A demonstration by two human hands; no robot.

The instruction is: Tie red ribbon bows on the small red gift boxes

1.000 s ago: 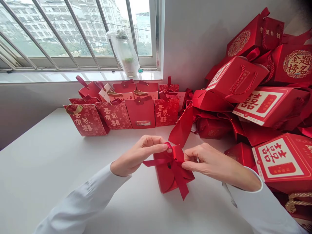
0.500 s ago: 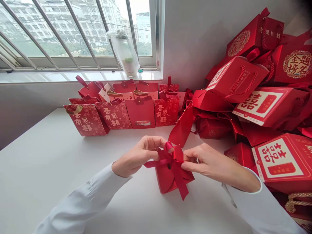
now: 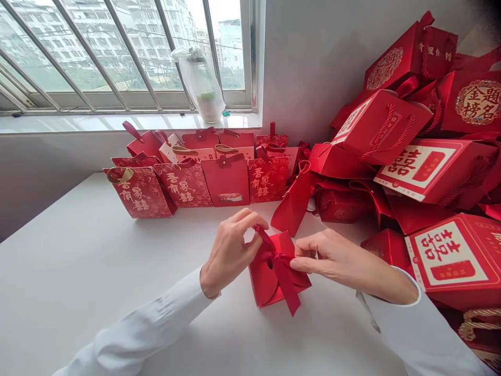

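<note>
A small red gift box (image 3: 266, 287) with curved, overlapping top flaps sits on the white table, a dark red ribbon (image 3: 287, 284) knotted over its top. My left hand (image 3: 233, 245) is closed, pinching a length of the ribbon between thumb and forefinger up and left of the knot. On the other side, my right hand (image 3: 332, 258) pinches the ribbon at the knot's right, its fingertips close against the box. One ribbon tail hangs down over the front of the box. The fingertips of my right hand partly hide what they grip.
Red paper bags (image 3: 225, 183) stand in rows along the wall below the barred window. Behind the box leans a red folded bag (image 3: 291, 201). A tall heap of red gift boxes (image 3: 450, 256) fills the right side. On the sill stands a plastic-wrapped cup (image 3: 207, 99).
My left hand has risen slightly and turned, drawing the ribbon up and left from the knot. The left ribbon tail no longer sticks out sideways. My right hand stays almost still.
</note>
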